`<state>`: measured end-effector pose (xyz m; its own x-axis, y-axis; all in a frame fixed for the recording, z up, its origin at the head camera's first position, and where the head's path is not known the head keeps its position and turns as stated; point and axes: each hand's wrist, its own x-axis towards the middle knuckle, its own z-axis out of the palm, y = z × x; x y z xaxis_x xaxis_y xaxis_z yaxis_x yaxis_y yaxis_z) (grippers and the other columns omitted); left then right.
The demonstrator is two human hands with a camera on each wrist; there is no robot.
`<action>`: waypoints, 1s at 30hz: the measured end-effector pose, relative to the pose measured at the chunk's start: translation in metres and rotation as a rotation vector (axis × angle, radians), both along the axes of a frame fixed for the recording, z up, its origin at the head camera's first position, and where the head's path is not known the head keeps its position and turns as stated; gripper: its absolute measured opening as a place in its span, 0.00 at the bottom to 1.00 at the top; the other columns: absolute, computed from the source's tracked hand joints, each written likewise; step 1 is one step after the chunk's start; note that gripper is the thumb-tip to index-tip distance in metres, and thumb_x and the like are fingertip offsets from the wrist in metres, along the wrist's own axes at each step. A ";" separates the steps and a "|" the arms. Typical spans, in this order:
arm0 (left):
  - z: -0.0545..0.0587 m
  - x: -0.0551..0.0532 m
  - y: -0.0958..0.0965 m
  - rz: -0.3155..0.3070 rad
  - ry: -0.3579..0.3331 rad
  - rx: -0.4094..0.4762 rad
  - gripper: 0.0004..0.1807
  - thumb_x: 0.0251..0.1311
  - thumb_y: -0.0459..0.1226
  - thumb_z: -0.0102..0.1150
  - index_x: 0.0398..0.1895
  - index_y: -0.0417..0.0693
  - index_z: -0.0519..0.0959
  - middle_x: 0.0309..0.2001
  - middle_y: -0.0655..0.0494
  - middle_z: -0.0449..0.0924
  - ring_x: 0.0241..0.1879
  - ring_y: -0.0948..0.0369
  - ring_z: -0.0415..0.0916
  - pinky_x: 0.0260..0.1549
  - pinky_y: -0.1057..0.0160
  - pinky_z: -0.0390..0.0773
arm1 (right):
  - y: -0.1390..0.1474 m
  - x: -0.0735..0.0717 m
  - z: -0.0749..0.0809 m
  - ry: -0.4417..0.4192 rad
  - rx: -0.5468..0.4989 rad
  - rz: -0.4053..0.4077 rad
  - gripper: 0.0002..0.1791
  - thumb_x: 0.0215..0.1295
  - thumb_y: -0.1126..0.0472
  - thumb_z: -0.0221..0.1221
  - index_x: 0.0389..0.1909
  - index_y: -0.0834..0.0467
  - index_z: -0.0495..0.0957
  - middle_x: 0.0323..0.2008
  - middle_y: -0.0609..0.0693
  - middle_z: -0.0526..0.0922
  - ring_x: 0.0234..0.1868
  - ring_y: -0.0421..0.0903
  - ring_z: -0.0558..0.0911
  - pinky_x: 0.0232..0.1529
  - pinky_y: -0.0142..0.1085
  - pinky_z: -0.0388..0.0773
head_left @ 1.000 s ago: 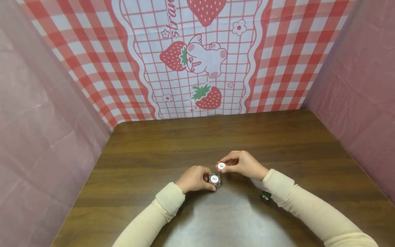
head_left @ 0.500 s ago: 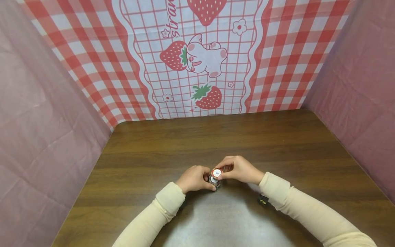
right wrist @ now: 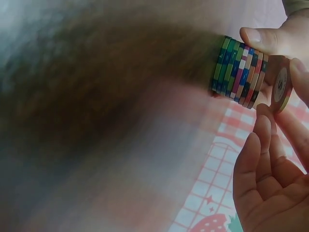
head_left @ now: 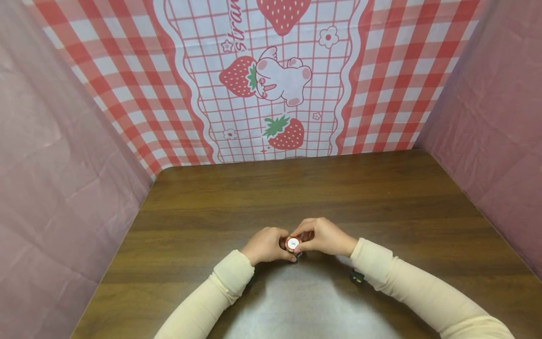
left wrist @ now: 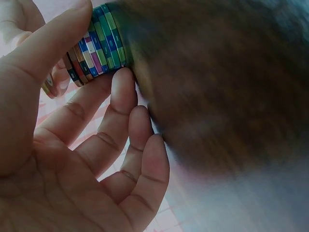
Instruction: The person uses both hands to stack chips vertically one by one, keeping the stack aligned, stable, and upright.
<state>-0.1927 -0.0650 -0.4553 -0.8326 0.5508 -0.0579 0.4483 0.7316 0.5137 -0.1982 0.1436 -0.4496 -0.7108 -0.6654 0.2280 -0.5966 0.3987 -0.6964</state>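
Observation:
A stack of several poker chips [right wrist: 237,71] stands on the table, its edges striped in green, blue, purple and orange. My left hand [head_left: 264,246] holds this stack steady, thumb on one side and fingers on the other. Between the thumb and fingers of my right hand [head_left: 329,238] is a red poker chip [head_left: 293,243] with a white centre marked 5. In the right wrist view a small gap shows between that chip and the stack's top, and the chip is slightly tilted. From the head view the red chip hides most of the stack.
The brown wooden table [head_left: 254,197] extends around both hands. A red-and-white checked strawberry cloth [head_left: 279,84] hangs behind its far edge. Pink curtains [head_left: 63,188] close off the left and right sides. A dark wrist device [head_left: 357,277] sits under the right cuff.
My right hand has moved left and toward me, bringing the red poker chip from beside the stack to directly over it. The left hand has stayed in place.

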 end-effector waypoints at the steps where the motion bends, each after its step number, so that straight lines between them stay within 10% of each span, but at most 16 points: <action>1: 0.000 0.000 0.000 -0.001 0.004 -0.001 0.19 0.38 0.50 0.79 0.23 0.56 0.76 0.18 0.70 0.68 0.21 0.70 0.64 0.22 0.70 0.63 | -0.001 0.000 0.000 0.003 -0.002 0.004 0.14 0.52 0.56 0.72 0.41 0.52 0.87 0.35 0.44 0.86 0.35 0.38 0.80 0.37 0.30 0.78; 30: 0.000 0.000 0.000 -0.005 0.011 -0.006 0.18 0.39 0.51 0.79 0.26 0.56 0.79 0.23 0.68 0.74 0.24 0.69 0.66 0.25 0.69 0.66 | -0.004 -0.002 -0.004 0.054 0.043 -0.009 0.14 0.51 0.57 0.73 0.40 0.51 0.87 0.35 0.42 0.85 0.35 0.37 0.81 0.38 0.31 0.79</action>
